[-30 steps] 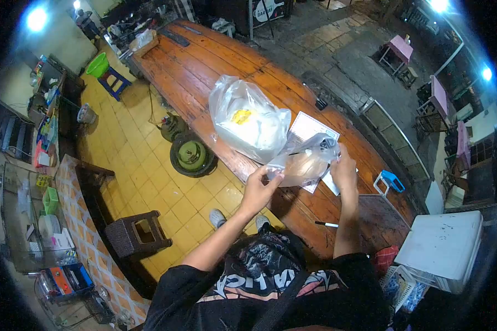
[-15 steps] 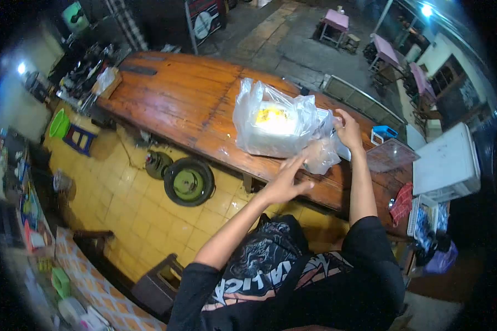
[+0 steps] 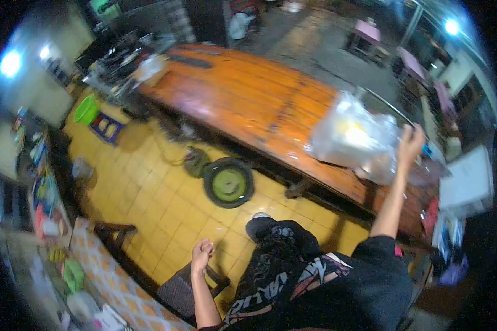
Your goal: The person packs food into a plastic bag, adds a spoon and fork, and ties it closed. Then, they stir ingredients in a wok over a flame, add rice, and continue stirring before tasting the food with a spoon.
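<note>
A translucent plastic bag with a white and yellow item inside rests on the wooden table, near its right part. My right hand is at the bag's right edge, its fingers curled on the plastic; blur hides the exact grip. Well away from the bag, my left hand hangs low at the left, above the yellow floor and beside a dark stool. Its fingers are loosely bent and a little apart, with nothing visible in them.
Under the table edge stand a green gas cylinder in a dark ring and another cylinder. A white box is at the right. A tiled counter runs along the lower left, and a green basin lies farther back.
My left hand has moved from beside the bag down and far to the left. My right hand has closed at the bag's edge. The view has turned, shifting the table rightward.
</note>
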A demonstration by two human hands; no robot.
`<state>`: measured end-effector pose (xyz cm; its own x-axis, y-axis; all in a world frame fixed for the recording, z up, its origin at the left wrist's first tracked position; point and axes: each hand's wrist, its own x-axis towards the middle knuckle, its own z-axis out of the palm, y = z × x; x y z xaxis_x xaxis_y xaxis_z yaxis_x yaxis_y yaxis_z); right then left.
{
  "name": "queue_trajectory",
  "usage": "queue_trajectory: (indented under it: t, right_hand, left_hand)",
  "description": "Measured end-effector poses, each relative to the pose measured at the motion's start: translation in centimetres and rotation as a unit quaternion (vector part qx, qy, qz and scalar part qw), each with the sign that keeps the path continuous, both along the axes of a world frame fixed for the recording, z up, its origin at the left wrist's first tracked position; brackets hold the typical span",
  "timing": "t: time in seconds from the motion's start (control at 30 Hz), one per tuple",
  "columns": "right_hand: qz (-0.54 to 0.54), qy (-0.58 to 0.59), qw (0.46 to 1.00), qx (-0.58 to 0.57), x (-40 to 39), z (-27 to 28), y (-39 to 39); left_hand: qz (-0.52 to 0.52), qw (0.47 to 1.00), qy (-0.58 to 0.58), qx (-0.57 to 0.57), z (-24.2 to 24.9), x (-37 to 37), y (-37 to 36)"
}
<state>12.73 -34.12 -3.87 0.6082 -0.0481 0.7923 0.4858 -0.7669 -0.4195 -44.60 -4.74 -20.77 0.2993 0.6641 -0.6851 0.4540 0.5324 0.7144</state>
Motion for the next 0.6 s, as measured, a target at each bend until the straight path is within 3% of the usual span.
queue_trajectory:
  t: [0.03,0.13,0.17,0.23,0.3,0.33,0.37,0.43,0.47,0.5,0.53,0.57,0.6]
  right_hand:
    - [0.034,-0.029,0.997,0.058,-2.2,1.9,3.1]
    - [0.095,-0.172,0.980,0.036,-9.6,6.2,14.3]
    - [0.162,-0.181,0.968,0.061,-11.8,6.7,18.5]
    - [0.298,-0.203,0.933,0.007,-15.3,6.8,25.8]
    - [0.463,-0.087,0.882,-0.008,-17.8,5.0,33.4]
    - [0.513,-0.001,0.858,-0.039,-18.8,3.5,37.0]
    - [0.557,0.085,0.823,-0.072,-20.0,1.7,40.7]
    - [0.629,0.227,0.723,-0.174,-22.9,-0.7,47.6]
    - [0.655,0.215,0.684,-0.238,-24.0,-3.2,51.1]
    - [0.674,0.203,0.644,-0.300,-25.3,-5.4,53.9]
    - [0.693,0.228,0.587,-0.351,-27.0,-6.3,56.2]
    - [0.705,0.251,0.528,-0.401,-29.0,-6.5,58.7]
    - [0.714,0.280,0.477,-0.430,-30.9,-5.7,61.2]
  left_hand:
    - [0.035,0.999,0.007,0.011,0.9,-0.8,1.6]
    - [0.033,0.994,-0.077,0.073,3.6,-0.8,8.4]
    - [0.010,0.989,-0.105,0.101,3.7,-0.7,11.0]
    - [-0.006,0.981,-0.133,0.140,2.4,-2.1,16.0]
    - [-0.064,0.985,-0.083,0.136,-1.3,-4.2,21.3]
    - [-0.104,0.975,-0.011,0.198,-3.1,-5.8,23.0]
    - [-0.143,0.954,0.065,0.254,-4.9,-7.9,24.1]
    - [-0.153,0.931,0.226,0.243,-9.4,-13.5,24.6]
    - [-0.117,0.931,0.221,0.266,-15.5,-18.5,24.1]
    - [-0.142,0.917,0.247,0.280,-16.5,-21.9,22.6]
    - [0.026,0.945,0.280,0.166,-23.2,-26.1,20.1]
    - [0.033,0.947,0.275,0.165,-26.0,-29.3,17.3]
    - [-0.105,0.929,0.341,0.099,-25.5,-31.8,14.0]
